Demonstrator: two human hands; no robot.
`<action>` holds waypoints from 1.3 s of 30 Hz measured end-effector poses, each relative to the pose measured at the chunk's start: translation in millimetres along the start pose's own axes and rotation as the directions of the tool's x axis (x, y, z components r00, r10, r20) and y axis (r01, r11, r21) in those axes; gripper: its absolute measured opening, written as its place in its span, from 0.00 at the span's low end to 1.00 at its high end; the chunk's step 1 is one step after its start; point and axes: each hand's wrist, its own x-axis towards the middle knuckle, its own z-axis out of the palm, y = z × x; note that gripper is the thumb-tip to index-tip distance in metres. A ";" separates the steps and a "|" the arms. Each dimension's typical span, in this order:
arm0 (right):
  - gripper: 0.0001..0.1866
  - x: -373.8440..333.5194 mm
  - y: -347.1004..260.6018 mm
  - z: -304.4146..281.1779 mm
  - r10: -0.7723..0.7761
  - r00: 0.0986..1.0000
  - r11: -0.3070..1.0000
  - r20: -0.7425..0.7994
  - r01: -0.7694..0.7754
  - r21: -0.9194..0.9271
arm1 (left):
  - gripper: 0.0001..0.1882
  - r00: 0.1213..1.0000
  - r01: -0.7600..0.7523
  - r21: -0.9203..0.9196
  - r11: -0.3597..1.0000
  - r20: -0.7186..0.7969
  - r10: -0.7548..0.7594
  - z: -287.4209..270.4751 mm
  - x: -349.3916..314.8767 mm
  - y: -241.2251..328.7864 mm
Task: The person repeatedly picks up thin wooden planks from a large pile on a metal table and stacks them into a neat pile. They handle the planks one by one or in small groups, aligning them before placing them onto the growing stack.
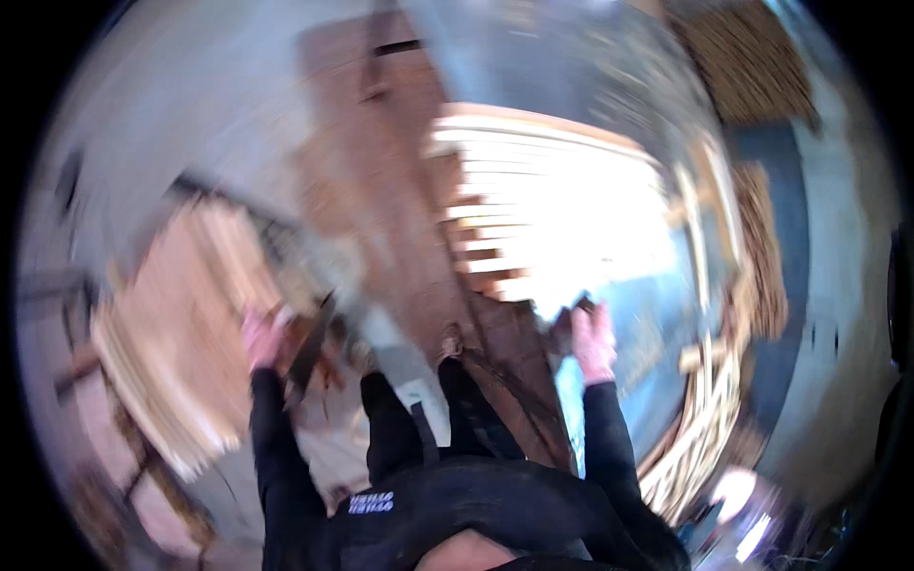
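Note:
My left hand (262,338) is beside the right edge of a stack of pale wooden boards (181,305). A dark, narrow strip (309,352) slants just right of that hand. Blur hides whether my left fingers touch the boards or the strip. My right hand (593,343) is closed near the lower edge of a brightly lit pile of pale wood strips (552,190). Something small and dark (584,305) shows at its fingertips, too blurred to name.
Brown sheeting (381,181) covers the floor ahead of my feet. Long thin wood strips (700,419) lie at the right. Brown bundles (752,62) stand at the far right, with another bundle (762,252) nearer. A dark frame (71,333) is at the left.

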 end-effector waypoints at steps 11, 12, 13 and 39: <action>0.39 202.5 160.4 -133.9 0.053 0.970 0.988 -0.236 -0.085 -0.129 | 0.46 0.148 -0.982 -0.120 0.145 -0.011 0.989 -94.1 -23.5 569.6; 0.42 240.9 168.9 -163.4 0.102 0.980 0.961 -0.168 -0.141 -0.239 | 0.54 0.063 -0.954 -0.286 0.084 0.083 0.995 -59.0 -49.0 611.5; 0.45 279.2 198.4 -170.6 0.074 0.967 0.950 -0.242 -0.142 -0.279 | 0.55 0.111 -0.987 -0.076 0.143 0.328 0.938 -17.9 -78.7 639.8; 0.51 367.1 182.0 -121.5 0.588 0.800 0.637 -0.123 -0.363 0.680 | 0.43 0.310 -0.901 0.393 0.185 0.285 0.907 125.0 -47.3 635.5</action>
